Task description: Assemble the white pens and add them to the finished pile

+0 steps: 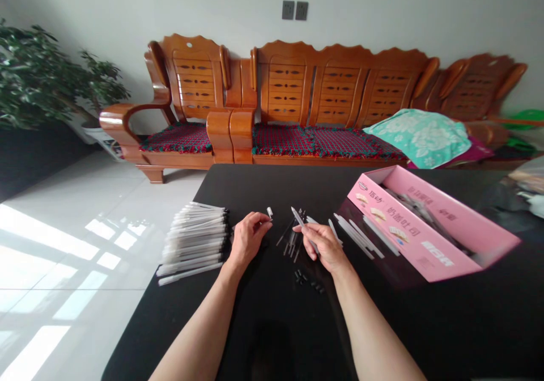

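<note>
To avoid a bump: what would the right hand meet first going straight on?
The right hand would probably meet the loose dark pen refills on the black tabletop first; its height is unclear, so it may pass over them.

My right hand covers the lower end of the white tube it grips, and the white piece by the fingertips of my left hand is too small to identify or call pinched. Toward the right edge of the table, the near wall of my pink box hides part of its blurred contents. The table's near edge and my forearms run out of view at the bottom.
</note>
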A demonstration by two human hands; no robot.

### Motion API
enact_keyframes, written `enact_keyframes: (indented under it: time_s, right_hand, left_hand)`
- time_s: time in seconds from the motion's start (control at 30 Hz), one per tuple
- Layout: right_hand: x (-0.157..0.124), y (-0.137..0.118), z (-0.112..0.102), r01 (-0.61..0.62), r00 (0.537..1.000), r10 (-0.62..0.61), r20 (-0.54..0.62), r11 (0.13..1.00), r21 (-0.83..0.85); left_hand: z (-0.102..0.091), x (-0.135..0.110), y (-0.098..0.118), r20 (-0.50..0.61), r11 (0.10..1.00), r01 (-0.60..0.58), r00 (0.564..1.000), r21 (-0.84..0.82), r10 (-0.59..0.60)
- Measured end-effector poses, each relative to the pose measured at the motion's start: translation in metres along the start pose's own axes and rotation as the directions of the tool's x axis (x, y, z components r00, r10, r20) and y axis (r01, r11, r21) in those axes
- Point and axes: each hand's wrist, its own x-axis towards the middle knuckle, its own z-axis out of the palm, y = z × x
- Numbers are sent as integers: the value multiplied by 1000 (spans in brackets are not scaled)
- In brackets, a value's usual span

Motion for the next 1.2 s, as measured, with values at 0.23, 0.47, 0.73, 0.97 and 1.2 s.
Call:
enact_keyframes:
  time_s: [0.23, 0.47, 0.73, 0.97, 1.2]
  right_hand:
    - [-2, -1, 0, -6, 997, 11, 71, 998, -64]
    - [-5, -4, 2, -38, 988, 65, 138, 982, -187]
    - [-4, -3, 3, -19, 988, 57, 147, 968, -251]
    - [-6, -7, 4, 1, 988, 45, 144, 953, -303]
    - [-6, -10, 4, 35, 991, 12, 134, 940, -339]
  left_hand:
    - [8, -1, 7, 203, 759, 282, 959, -587, -199]
    - [5, 0, 12, 178, 664, 266, 964, -699, -198]
    - [6, -1, 13, 173, 704, 255, 967, -662, -187]
    - [13, -4, 18, 188, 633, 323, 943, -704, -273]
    - [32, -6, 19, 108, 615, 326, 925, -718, -365]
